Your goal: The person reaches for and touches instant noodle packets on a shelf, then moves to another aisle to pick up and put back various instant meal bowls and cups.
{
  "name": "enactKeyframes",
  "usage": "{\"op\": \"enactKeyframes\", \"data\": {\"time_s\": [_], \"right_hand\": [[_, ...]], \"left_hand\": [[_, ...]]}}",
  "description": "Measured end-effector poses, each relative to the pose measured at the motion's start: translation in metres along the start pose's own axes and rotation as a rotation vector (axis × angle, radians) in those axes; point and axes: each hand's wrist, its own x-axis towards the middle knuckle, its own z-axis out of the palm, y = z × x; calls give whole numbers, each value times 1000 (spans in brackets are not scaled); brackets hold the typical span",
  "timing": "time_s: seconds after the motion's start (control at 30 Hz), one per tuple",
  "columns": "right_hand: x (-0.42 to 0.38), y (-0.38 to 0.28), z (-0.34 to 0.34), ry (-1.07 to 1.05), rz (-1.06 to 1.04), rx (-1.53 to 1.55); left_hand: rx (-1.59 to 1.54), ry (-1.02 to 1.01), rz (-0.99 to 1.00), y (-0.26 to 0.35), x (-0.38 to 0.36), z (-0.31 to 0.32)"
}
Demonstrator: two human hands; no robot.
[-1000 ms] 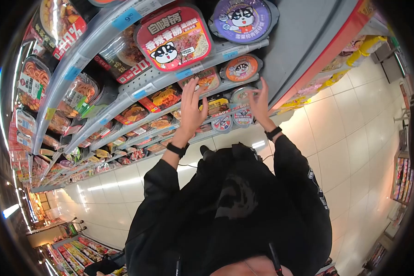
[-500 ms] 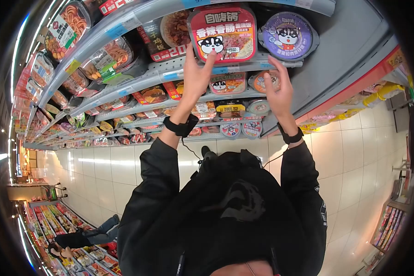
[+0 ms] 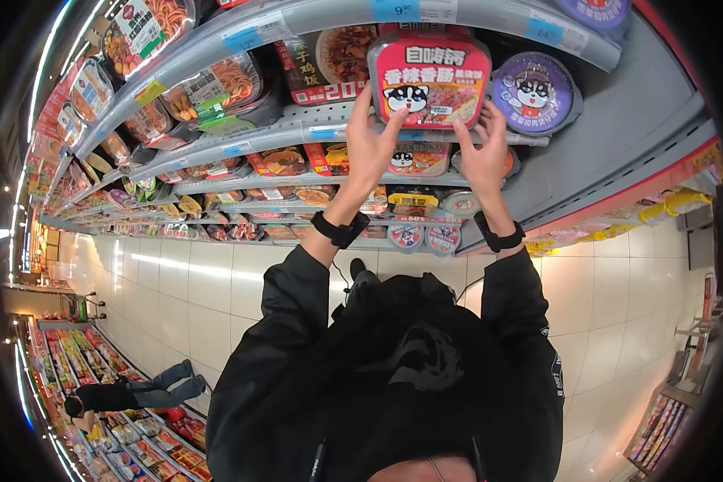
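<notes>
A red square food pack [image 3: 430, 79] with a cartoon dog on its lid stands at the front of the upper shelf [image 3: 313, 128]. My left hand [image 3: 373, 143] touches its lower left side, thumb on the front and fingers round the edge. At its lower right corner is my right hand [image 3: 484, 153], thumb and fingers bent against the pack. A round purple tub [image 3: 533, 93] stands just to the right of it. The boxed meal with a bowl picture [image 3: 329, 66] is on the left.
Lower shelves hold more packs, such as a yellow-and-black one [image 3: 412, 201]. A grey side panel [image 3: 602, 161] borders the shelf on the right. Behind at lower left, a person [image 3: 136, 395] is beside another display. Tiled floor [image 3: 193, 297] lies below.
My right hand has moved in from beside the round tub to the red pack's right corner. My left hand stays at the pack's left side. The view has shifted, and the shelf appears further right.
</notes>
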Motion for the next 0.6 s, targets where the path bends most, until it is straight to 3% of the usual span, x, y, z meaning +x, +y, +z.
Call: {"op": "enactKeyframes", "data": {"time_s": [0.2, 0.27, 0.4, 0.43, 0.47, 0.5, 0.53, 0.6], "right_hand": [[-35, -3, -8, -54, 24, 115], [-63, 0, -15, -80, 172, 57], [-117, -1, -16, -53, 207, 211], [-131, 3, -26, -193, 356, 114], [-139, 7, -33, -271, 365, 41], [-146, 10, -40, -350, 368, -34], [-152, 11, -46, -430, 365, -108], [-158, 9, -55, -578, 644, 90]], "left_hand": [[-185, -5, -125, 9, -44, -15], [-191, 10, -106, 9, -73, -22], [-278, -19, -203, 6, -120, -37], [-217, -89, -184, 6, -127, -43], [-158, -160, -162, 6, -133, -49], [-130, -151, -290, 7, -141, -52], [-132, -155, -298, 6, -147, -57], [10, -315, -326, 3, -156, -64]]}}
